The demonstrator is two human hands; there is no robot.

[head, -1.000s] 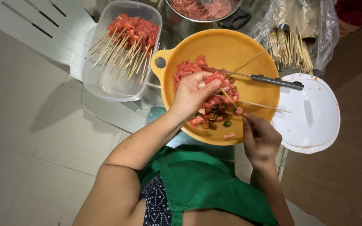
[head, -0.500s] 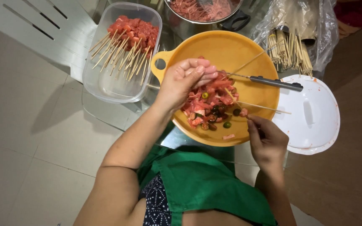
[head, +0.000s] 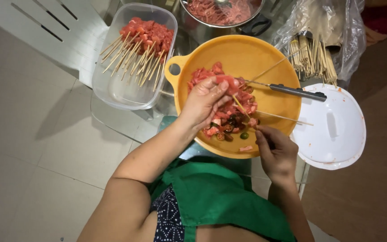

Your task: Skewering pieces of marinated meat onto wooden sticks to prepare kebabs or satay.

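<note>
My left hand (head: 204, 101) hovers over the orange bowl (head: 247, 54) and pinches a pink piece of meat (head: 228, 82) at its fingertips. My right hand (head: 275, 150) grips a thin wooden skewer (head: 240, 106) near the bowl's front rim; the skewer slants up toward the held meat piece. In the bowl lie red meat chunks (head: 202, 74) and small dark and green vegetable slices (head: 236, 123). A knife (head: 296, 92) with a dark handle and two loose skewers (head: 283, 117) rest across the bowl.
A clear plastic tub (head: 117, 89) at upper left holds several finished meat skewers (head: 139, 49). A metal pot of meat (head: 222, 11) sits behind the bowl. A bundle of bare skewers (head: 312, 60) in a plastic bag lies upper right, a white lid (head: 337, 130) to the right.
My left hand picked a piece from the pile and lifted it toward the skewer tip. My right hand shifted slightly, angling the skewer up to it.
</note>
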